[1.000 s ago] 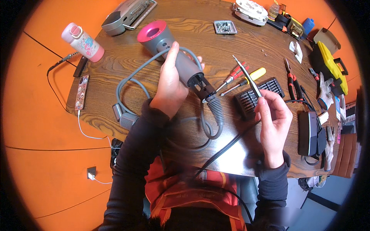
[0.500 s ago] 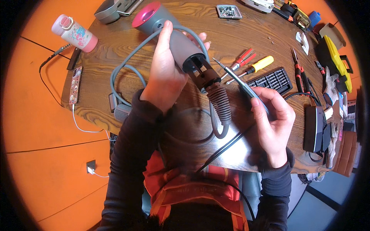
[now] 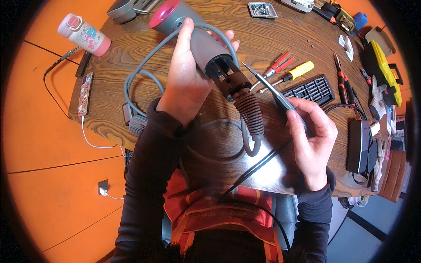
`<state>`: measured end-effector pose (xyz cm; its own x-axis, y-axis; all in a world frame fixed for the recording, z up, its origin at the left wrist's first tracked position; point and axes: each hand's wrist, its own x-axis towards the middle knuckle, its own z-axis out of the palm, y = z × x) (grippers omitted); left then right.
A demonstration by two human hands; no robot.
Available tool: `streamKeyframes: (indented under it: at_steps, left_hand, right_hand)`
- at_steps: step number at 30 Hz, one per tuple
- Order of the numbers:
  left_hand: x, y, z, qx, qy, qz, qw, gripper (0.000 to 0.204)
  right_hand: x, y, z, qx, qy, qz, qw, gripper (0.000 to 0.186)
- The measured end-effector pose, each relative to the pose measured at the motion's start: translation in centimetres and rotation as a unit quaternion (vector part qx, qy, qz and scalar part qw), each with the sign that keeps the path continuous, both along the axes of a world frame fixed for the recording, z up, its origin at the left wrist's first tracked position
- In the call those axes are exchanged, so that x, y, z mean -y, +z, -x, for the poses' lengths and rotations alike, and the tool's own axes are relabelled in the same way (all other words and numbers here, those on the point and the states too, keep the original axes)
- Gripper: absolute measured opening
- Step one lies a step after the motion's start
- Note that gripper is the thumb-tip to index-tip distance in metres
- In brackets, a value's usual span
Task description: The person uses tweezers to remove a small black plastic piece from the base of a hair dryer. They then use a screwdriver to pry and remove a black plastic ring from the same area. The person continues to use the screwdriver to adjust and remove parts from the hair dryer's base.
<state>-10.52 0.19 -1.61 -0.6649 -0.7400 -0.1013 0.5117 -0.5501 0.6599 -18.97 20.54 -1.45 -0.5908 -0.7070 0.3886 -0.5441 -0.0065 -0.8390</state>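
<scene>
A grey hair dryer (image 3: 197,48) with a pink end lies across my left hand (image 3: 186,83), whose fingers wrap round its handle. The handle's lower end is open, showing a dark inner frame (image 3: 237,83). From that frame a ribbed cable sleeve (image 3: 250,114) hangs down, and the grey cord (image 3: 142,65) loops round past my left wrist. My right hand (image 3: 313,136) pinches a slim grey precision screwdriver (image 3: 276,94) between thumb and fingers. Its thin tip points up and left, close to the dryer's open end but apart from it.
Beyond the screwdriver lie a red screwdriver (image 3: 280,62), a yellow one (image 3: 300,71) and a black bit case (image 3: 311,91). Pliers (image 3: 341,81), a black box (image 3: 357,147) and a yellow-black toolbox (image 3: 381,72) stand right. A parts tray (image 3: 263,10) is far; a bottle (image 3: 90,37) stands left.
The hair dryer and my left hand have shifted very slightly left. The screwdriver tip has risen a touch, and both hands keep their hold.
</scene>
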Motion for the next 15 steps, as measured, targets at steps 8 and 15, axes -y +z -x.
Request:
streamKeyframes:
  at_steps: [8,15]
  left_hand:
    - [0.2,-0.4,0.0,-0.002,-0.023,-0.023,0.999,0.045]
    - [0.3,-1.3,0.3,-0.025,-0.095,-0.025,0.995,0.035]
  right_hand:
    - [-0.1,0.0,0.0,0.013,-0.014,0.002,1.0,0.015]
    - [-0.5,0.3,0.2,0.074,-0.035,0.002,0.997,0.015]
